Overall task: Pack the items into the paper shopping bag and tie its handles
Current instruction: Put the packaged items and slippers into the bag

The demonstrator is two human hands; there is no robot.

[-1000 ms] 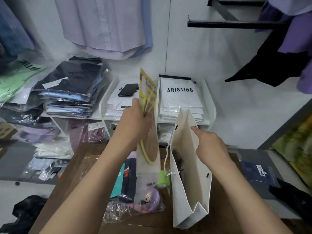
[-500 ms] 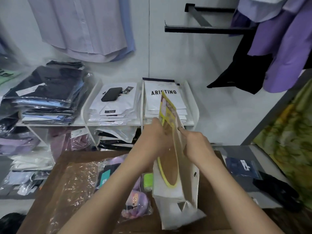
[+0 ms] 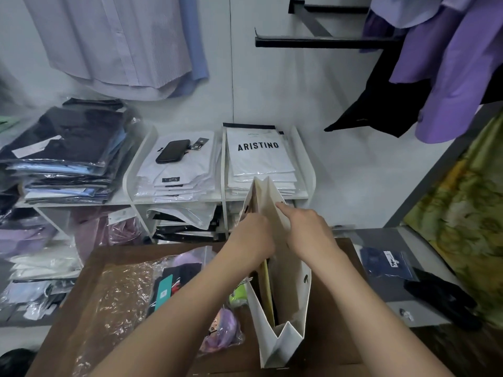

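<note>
Hands at the mouth of the upright paper bag (image 3: 292, 281): left hand (image 3: 251, 236) closed on a yellow packet (image 3: 268, 284) standing inside. Right hand (image 3: 306, 231) loosely curled, forefinger pressing the bag's far wall outward.

Pale shirts (image 3: 119, 42) are seen hung on the white wall at top left, w/ purple garments (image 3: 446, 66) draped off a black wall bracket (image 3: 321, 42) at top right. A white shelf unit (image 3: 302, 170) is stacked w/ bagged white shirts; the top pack at right is marked "ARISTINO" (image 3: 258, 146). A black phone (image 3: 172, 151) is laid on the middle stack. Dark & blue bagged clothes (image 3: 68, 156) are piled at left. A floral cloth (image 3: 471, 221) is seen at far right.
</note>
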